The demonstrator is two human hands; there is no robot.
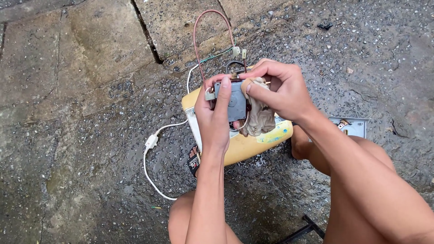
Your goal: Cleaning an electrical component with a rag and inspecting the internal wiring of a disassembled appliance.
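Observation:
My left hand (212, 119) grips a small grey box-shaped electrical part (231, 101) with wires coming off it. A red-brown wire (195, 43) loops up from it, and thin green and white wires run beside it. My right hand (276, 88) presses a crumpled beige rag (261, 115) against the part's right side, fingers pinched on the cloth. Both hands hover over a yellow appliance housing (246, 144) lying on the wet ground.
A white cord with an inline switch (151, 141) trails left over wet stone paving. A grey metal plate (355, 126) lies at right behind my knee. A black bar (305, 228) lies at the bottom. My sandalled foot (194, 160) rests by the housing.

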